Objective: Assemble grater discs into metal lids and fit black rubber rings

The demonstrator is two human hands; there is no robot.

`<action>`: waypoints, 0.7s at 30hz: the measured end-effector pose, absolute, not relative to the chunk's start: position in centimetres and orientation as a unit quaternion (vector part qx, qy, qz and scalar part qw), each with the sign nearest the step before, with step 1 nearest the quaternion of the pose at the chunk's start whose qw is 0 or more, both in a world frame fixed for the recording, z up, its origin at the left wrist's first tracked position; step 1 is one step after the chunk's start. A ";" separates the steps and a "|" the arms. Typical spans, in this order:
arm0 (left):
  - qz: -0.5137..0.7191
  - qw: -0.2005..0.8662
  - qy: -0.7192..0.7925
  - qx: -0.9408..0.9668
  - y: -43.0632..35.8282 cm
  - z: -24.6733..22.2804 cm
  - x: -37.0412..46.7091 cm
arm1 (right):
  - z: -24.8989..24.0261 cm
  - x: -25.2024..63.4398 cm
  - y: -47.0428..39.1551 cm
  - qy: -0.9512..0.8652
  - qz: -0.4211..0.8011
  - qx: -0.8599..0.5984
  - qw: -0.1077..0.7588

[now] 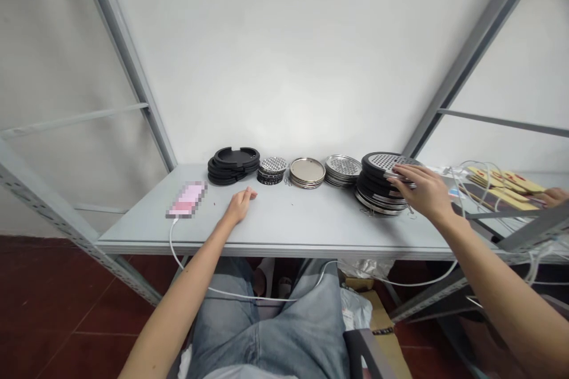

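My right hand (420, 189) rests at the right side of the top piece of a tall stack of black-rimmed perforated metal discs (384, 183), fingers apart over its edge. My left hand (240, 204) lies on the table with its fingers curled together; whether anything small is between them is hidden. Beyond it is a pile of black rings (233, 164). To the right of that pile stand small perforated discs (272, 169), plain metal discs (307, 172) and larger perforated discs (342, 170). Small wire hooks (288, 181) lie by the small discs.
A phone with a blurred screen (187, 199) lies at the left of the table (284, 225); its white cable (249, 297) crosses my lap. Metal frame posts (475, 41) flank the table. At the far right are yellow pieces (502, 180) and another person's hand (552, 196).
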State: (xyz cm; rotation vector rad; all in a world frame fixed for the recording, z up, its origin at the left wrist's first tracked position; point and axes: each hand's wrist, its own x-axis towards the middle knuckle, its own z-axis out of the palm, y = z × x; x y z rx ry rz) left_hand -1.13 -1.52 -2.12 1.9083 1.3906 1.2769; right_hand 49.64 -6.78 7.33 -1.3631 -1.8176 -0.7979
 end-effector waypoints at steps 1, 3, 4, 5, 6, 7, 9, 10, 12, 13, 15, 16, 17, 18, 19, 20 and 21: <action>0.462 0.226 0.506 0.692 -1.6 -2.1 -1.1 | 7.2 49.8 -6.8 -0.706 -0.310 -0.526 0.358; 0.459 0.224 0.509 0.693 -1.6 -2.0 -1.1 | 7.0 50.1 -6.7 -0.703 -0.313 -0.526 0.361; 0.457 0.223 0.511 0.694 -1.6 -2.0 -1.1 | 6.9 50.2 -6.6 -0.700 -0.314 -0.527 0.366; 0.455 0.223 0.511 0.694 -1.6 -1.9 -1.1 | 6.9 50.3 -6.6 -0.697 -0.315 -0.527 0.371; 0.454 0.222 0.511 0.695 -1.6 -1.9 -1.1 | 6.9 50.4 -6.5 -0.693 -0.315 -0.526 0.378; 0.454 0.223 0.511 0.695 -1.6 -2.0 -1.1 | 6.9 50.4 -6.5 -0.692 -0.314 -0.525 0.383; 0.453 0.224 0.510 0.696 -1.6 -2.0 -1.1 | 6.9 50.6 -6.5 -0.695 -0.309 -0.522 0.385; 0.453 0.224 0.510 0.696 -1.6 -2.0 -1.1 | 6.9 50.6 -6.5 -0.698 -0.305 -0.523 0.382; 0.450 0.222 0.512 0.696 -1.5 -2.0 -1.1 | 6.9 50.7 -6.6 -0.700 -0.300 -0.530 0.374; 0.449 0.220 0.513 0.698 -1.5 -2.0 -1.1 | 6.9 50.8 -6.6 -0.698 -0.299 -0.534 0.372; 0.446 0.215 0.512 0.702 -1.5 -2.0 -1.1 | 6.8 50.8 -6.7 -0.693 -0.301 -0.539 0.372; 0.444 0.212 0.512 0.704 -1.5 -2.1 -1.1 | 6.8 50.7 -6.7 -0.690 -0.300 -0.543 0.374; 0.443 0.210 0.512 0.705 -1.5 -2.1 -1.1 | 6.7 50.7 -6.7 -0.687 -0.299 -0.546 0.375; 0.441 0.209 0.513 0.707 -1.5 -2.1 -1.1 | 6.7 50.6 -6.7 -0.684 -0.297 -0.552 0.374; 0.439 0.208 0.514 0.707 -1.5 -2.1 -1.2 | 6.7 50.4 -6.7 -0.680 -0.295 -0.559 0.372; 0.437 0.207 0.516 0.707 -1.5 -2.1 -1.2 | 6.6 50.3 -6.6 -0.678 -0.294 -0.565 0.367; 0.435 0.207 0.517 0.708 -1.4 -2.1 -1.2 | 6.6 50.2 -6.6 -0.676 -0.294 -0.571 0.362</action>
